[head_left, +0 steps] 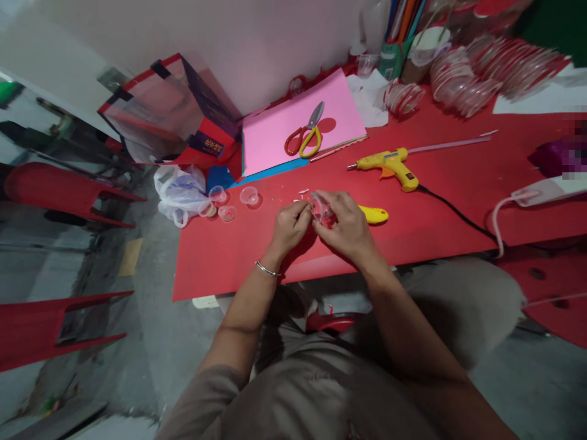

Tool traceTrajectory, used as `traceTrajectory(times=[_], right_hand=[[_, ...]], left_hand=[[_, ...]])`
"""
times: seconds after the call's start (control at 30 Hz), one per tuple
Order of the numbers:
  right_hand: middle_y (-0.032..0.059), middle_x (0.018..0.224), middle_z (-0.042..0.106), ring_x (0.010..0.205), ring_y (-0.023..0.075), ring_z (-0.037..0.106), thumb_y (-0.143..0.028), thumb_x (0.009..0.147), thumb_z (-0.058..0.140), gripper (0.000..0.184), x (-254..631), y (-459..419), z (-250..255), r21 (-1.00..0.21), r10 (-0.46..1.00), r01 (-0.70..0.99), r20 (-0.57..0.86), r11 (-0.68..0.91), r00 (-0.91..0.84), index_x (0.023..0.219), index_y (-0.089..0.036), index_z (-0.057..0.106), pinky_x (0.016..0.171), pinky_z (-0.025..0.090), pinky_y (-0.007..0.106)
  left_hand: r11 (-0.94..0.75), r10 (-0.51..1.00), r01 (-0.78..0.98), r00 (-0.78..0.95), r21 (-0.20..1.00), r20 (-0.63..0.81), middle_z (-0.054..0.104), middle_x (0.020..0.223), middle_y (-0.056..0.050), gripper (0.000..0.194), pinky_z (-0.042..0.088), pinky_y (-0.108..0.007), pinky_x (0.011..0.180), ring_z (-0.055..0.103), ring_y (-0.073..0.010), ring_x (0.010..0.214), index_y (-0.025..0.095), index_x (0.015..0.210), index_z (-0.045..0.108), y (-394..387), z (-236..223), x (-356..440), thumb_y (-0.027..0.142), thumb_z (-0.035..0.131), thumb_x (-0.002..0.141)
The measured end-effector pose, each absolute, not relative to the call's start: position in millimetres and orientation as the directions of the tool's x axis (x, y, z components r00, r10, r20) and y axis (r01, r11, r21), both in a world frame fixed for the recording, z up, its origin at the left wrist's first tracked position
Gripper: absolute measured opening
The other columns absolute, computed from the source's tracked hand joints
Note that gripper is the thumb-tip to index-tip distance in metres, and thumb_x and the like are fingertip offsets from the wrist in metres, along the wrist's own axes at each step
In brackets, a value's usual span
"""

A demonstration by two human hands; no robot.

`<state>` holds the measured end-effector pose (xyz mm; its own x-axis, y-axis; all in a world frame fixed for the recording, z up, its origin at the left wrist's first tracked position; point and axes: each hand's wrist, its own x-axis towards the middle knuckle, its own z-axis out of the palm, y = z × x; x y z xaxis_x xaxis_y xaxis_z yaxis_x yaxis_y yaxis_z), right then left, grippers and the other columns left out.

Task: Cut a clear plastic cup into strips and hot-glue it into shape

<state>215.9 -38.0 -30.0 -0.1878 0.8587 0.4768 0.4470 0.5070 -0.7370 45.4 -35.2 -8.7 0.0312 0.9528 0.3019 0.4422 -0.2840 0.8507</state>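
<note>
Between my two hands is a small clear plastic cup [321, 208], tilted, over the red table. My right hand [346, 223] curls its fingers and thumb around the cup. At the cup's left side, my left hand [291, 227] is closed, its thumb and forefinger pinched at the rim; what sits in the pinch is too small to make out. A yellow-handled tool [375, 215], perhaps a utility knife, lies partly hidden behind my right hand. Several small white scraps [302, 192] lie just beyond my fingers.
A yellow glue gun [387, 165] with a black cord lies at the right. Scissors [308, 135] rest on pink paper [270, 137]. Small clear cups [250, 195] and a plastic bag [178, 192] are at the left. Stacked plastic cups [458, 79] and a power strip [545, 190] lie right.
</note>
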Motion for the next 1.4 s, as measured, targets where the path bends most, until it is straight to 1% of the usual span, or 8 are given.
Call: traceTrajectory(times=[0.2, 0.33, 0.4, 0.53, 0.67, 0.93, 1.1, 1.4], right_hand=[[0.0105, 0.129, 0.071, 0.111, 0.0282, 0.069, -0.03, 0.087, 0.073, 0.061, 225, -43, -31, -0.793, 0.884, 0.397, 0.448, 0.461, -0.132, 0.147, -0.03, 0.06, 0.1, 0.059, 0.048], [0.0112, 0.137, 0.071, 0.091, 0.0209, 0.07, -0.037, 0.086, 0.077, 0.065, 221, -47, -39, -0.9, 0.943, 0.285, 0.329, 0.331, -0.055, 0.147, -0.029, 0.058, 0.081, 0.061, 0.038], [0.011, 0.139, 0.071, 0.087, 0.0183, 0.069, -0.042, 0.085, 0.079, 0.066, 218, -48, -42, -0.942, 0.962, 0.195, 0.271, 0.273, -0.039, 0.145, -0.028, 0.058, 0.075, 0.06, 0.034], [0.0107, 0.136, 0.072, 0.093, 0.0192, 0.071, -0.05, 0.085, 0.079, 0.06, 217, -49, -42, -0.977, 0.977, 0.051, 0.205, 0.208, -0.06, 0.138, -0.026, 0.062, 0.074, 0.061, 0.032], [0.0114, 0.135, 0.071, 0.104, 0.0228, 0.072, -0.053, 0.085, 0.079, 0.059, 217, -49, -39, -0.983, 0.98, -0.01, 0.185, 0.185, -0.069, 0.136, -0.026, 0.063, 0.081, 0.063, 0.035], [0.0108, 0.132, 0.073, 0.106, 0.0248, 0.072, -0.054, 0.088, 0.077, 0.058, 216, -48, -39, -0.98, 0.976, -0.011, 0.197, 0.196, -0.096, 0.137, -0.026, 0.063, 0.086, 0.064, 0.039], [0.0093, 0.13, 0.073, 0.104, 0.0249, 0.073, -0.057, 0.086, 0.079, 0.059, 215, -49, -43, -0.981, 0.979, -0.026, 0.192, 0.19, -0.075, 0.136, -0.029, 0.065, 0.089, 0.065, 0.041], [0.0092, 0.119, 0.076, 0.102, 0.0248, 0.072, -0.057, 0.085, 0.08, 0.055, 215, -49, -38, -0.978, 0.973, -0.015, 0.209, 0.209, -0.094, 0.129, -0.027, 0.068, 0.089, 0.063, 0.042]], left_hand=[[-0.245, 0.968, 0.364, 0.032, 0.899, 0.251, 0.066, 0.066, -0.001, 0.022, 0.042, -0.027, 0.066, 0.055, -0.0142, 0.063, 0.019, 0.074, 0.075, -36, -12, 50, 0.032, 0.069, 0.091], [-0.219, 0.975, 0.301, 0.038, 0.928, 0.218, 0.066, 0.066, -0.001, 0.026, 0.043, -0.026, 0.065, 0.055, -0.0126, 0.063, 0.018, 0.074, 0.074, -37, -9, 52, 0.036, 0.069, 0.092], [-0.173, 0.985, 0.214, 0.04, 0.961, 0.169, 0.062, 0.062, 0.0, 0.029, 0.043, -0.025, 0.061, 0.054, -0.0113, 0.059, 0.017, 0.073, 0.072, -37, -8, 51, 0.038, 0.069, 0.093], [-0.045, 0.997, -0.027, 0.064, 0.999, 0.046, 0.059, 0.058, 0.002, 0.027, 0.039, -0.023, 0.049, 0.05, -0.0087, 0.047, 0.018, 0.074, 0.071, -34, -9, 47, 0.039, 0.071, 0.091], [0.044, 0.993, -0.154, 0.112, 0.987, -0.026, 0.064, 0.062, 0.001, 0.02, 0.039, -0.022, 0.045, 0.052, -0.0079, 0.044, 0.018, 0.075, 0.071, -31, -11, 43, 0.036, 0.076, 0.084], [0.104, 0.986, -0.222, 0.148, 0.969, -0.072, 0.062, 0.06, 0.002, 0.019, 0.041, -0.021, 0.047, 0.051, -0.0067, 0.045, 0.017, 0.078, 0.069, -33, -7, 43, 0.033, 0.08, 0.079], [0.127, 0.983, -0.189, 0.156, 0.974, -0.097, 0.061, 0.06, 0.003, 0.023, 0.043, -0.021, 0.049, 0.052, -0.0067, 0.047, 0.017, 0.077, 0.068, -34, -7, 40, 0.037, 0.08, 0.078], [0.059, 0.987, -0.139, 0.157, 0.989, -0.037, 0.056, 0.054, 0.004, 0.02, 0.037, -0.021, 0.047, 0.048, -0.0067, 0.045, 0.018, 0.073, 0.067, -32, -10, 38, 0.034, 0.078, 0.079]])
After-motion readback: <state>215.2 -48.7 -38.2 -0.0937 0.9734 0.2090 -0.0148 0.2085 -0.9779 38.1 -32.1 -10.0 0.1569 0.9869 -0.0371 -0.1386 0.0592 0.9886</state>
